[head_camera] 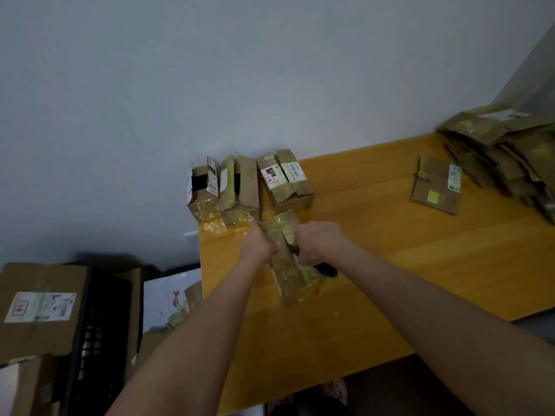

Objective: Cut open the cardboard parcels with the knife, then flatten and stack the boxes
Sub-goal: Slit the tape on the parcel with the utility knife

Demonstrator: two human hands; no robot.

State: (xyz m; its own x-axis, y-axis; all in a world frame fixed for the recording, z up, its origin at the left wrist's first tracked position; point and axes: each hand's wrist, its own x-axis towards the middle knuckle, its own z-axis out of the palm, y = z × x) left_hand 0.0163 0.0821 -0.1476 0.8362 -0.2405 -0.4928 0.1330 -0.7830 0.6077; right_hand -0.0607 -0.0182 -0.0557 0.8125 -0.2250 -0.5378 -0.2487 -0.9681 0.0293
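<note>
Head view: a parcel (pixel 295 277) lies on the yellow wooden table (pixel 390 250), near its left end and in front of the person. It is a long, narrow brown cardboard box, crumpled and wrapped almost all over in shiny yellowish tape, with its long side running away from the camera.

The left hand (pixel 259 241) grips the parcel's far left edge, fingers curled round it. The right hand (pixel 318 241) is a closed fist round the knife (pixel 326 270). The knife's dark handle sticks out toward the near right, and its dark front end lies against the top of the parcel between the hands.

Just behind the parcel, three boxes (pixel 238 190) stand in a row against the wall; the two on the left are open at the top. Well to the right lies a flat box (pixel 437 184), and beside it is a stack (pixel 504 157) of flattened cardboard.

Off the table to the left are a labelled carton (pixel 39 307) and a black crate (pixel 96 340).
</note>
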